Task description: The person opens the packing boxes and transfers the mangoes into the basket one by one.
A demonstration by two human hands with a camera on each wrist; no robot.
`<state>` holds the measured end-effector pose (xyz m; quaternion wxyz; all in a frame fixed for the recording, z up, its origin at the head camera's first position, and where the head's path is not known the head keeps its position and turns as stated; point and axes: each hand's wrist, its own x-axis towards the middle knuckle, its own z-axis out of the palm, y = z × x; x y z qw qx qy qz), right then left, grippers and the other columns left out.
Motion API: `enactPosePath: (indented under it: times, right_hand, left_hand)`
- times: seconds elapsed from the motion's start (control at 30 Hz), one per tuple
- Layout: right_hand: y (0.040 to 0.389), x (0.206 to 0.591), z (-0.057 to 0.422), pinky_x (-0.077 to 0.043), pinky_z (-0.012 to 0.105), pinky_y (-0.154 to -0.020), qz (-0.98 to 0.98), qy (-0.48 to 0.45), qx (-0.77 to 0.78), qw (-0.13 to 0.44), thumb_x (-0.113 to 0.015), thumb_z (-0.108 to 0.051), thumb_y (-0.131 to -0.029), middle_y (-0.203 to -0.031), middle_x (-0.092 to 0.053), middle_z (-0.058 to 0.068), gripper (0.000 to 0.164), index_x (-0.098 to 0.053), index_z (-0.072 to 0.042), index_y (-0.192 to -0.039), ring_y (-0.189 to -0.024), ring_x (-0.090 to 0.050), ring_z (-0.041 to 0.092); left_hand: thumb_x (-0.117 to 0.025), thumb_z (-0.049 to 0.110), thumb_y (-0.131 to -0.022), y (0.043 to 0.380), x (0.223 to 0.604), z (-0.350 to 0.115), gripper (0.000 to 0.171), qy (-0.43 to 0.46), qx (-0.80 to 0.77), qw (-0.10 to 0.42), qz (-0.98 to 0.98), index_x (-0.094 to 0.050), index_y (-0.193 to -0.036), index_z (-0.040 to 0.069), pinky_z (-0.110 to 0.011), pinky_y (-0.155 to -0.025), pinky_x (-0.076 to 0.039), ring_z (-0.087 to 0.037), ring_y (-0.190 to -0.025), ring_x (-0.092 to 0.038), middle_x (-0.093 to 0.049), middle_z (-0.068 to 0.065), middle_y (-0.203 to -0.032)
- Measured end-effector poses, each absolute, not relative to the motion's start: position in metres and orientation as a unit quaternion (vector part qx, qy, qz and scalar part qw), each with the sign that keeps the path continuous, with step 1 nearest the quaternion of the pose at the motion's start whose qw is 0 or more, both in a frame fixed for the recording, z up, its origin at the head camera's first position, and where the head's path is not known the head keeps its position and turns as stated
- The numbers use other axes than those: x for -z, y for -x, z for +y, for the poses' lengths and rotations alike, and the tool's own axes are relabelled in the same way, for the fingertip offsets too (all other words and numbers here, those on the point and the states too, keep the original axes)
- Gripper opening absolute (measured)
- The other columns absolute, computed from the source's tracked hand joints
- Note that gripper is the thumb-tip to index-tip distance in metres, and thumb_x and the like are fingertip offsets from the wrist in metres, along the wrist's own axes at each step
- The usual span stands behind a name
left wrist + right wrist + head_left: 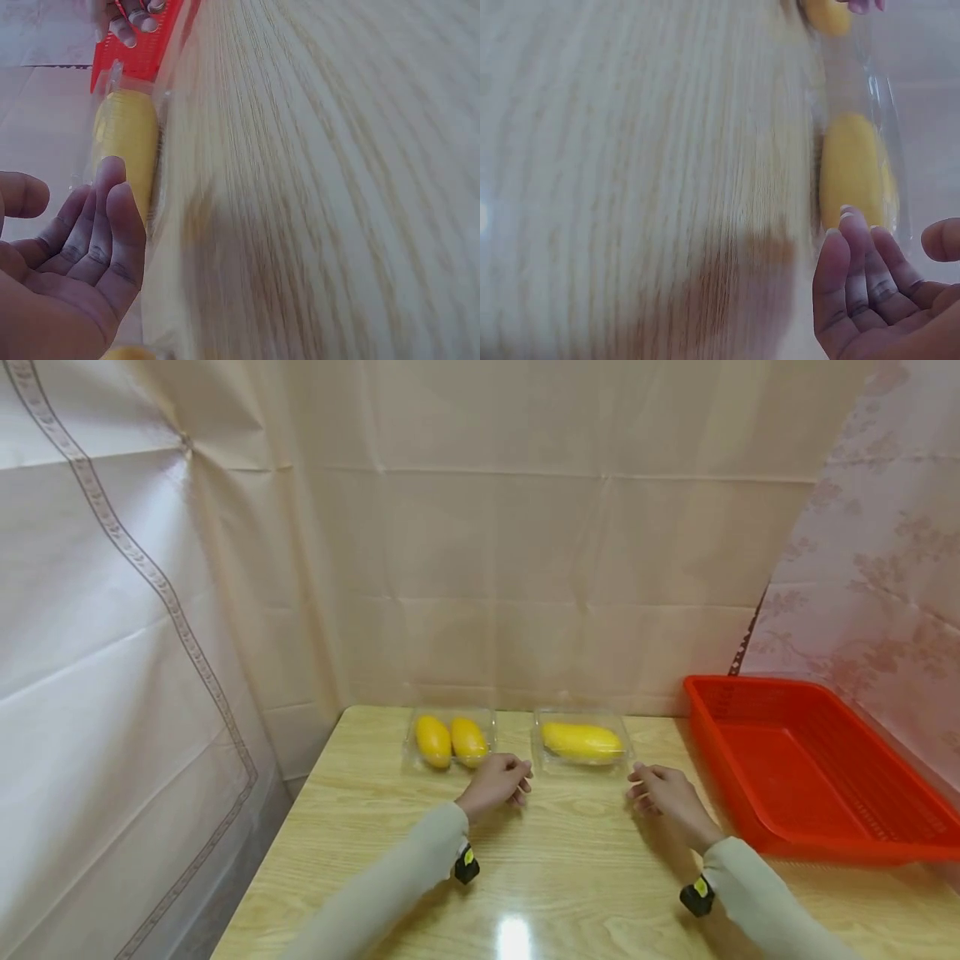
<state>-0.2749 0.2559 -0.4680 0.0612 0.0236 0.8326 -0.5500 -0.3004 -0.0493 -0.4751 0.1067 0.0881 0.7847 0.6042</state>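
My left hand (pixel 497 787) is over the table just in front of a clear plastic box (pixel 491 720) with two orange-yellow mangoes (pixel 432 742) inside. Its fingers are loosely bent and hold nothing. To the right stands a second clear box (pixel 539 766) containing a long yellow fruit (pixel 582 742) lying sideways. By that box's front right corner is my right hand (pixel 670 802), also relaxed and holding nothing. In the left wrist view the left hand's fingers (pixel 124 247) overlap the yellow fruit (pixel 127 131). The right wrist view has the right fingertips (pixel 832 255) overlapping its lower end.
A red plastic basket (pixel 780 839) with slotted walls stands at the table's right side, close beyond my right hand. The wood-grain table (pixel 570 877) reaches back to a beige cloth (pixel 480 543). Pale cloths (pixel 90 610) hang on both sides. Each wrist bears a small black device (pixel 467 865).
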Motion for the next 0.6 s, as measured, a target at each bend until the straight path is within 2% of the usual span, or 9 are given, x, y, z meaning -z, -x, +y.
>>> enactPosePath:
  times: [0.33, 0.6]
  right_hand:
    - [0.296, 0.476, 0.262, -0.059, 0.033, -0.067, 0.798, -0.064, 0.592, 0.091, -0.040, -0.037, -0.112, -0.091, -0.070, 0.011, 0.056, -0.052, 0.015, -0.129, -0.072, -0.064, 0.017]
    - [0.308, 0.480, 0.264, -0.059, 0.030, -0.067, 0.785, -0.045, 0.610, 0.099, -0.038, -0.035, -0.113, -0.090, -0.070, 0.010, 0.056, -0.050, 0.017, -0.131, -0.071, -0.064, 0.014]
  left_hand:
    - [-0.051, 0.022, -0.110, 0.319, 0.488, -0.033, 0.036, -0.055, -0.625, 0.124, 0.769, -0.066, -0.109, -0.010, -0.031, -0.054, -0.058, -0.019, -0.057, -0.064, -0.069, -0.016, -0.081]
    - [-0.049, 0.025, -0.111, 0.327, 0.492, -0.023, 0.038, -0.028, -0.639, 0.125, 0.758, -0.065, -0.108, -0.010, -0.025, -0.051, -0.054, -0.015, -0.054, -0.061, -0.068, -0.013, -0.077]
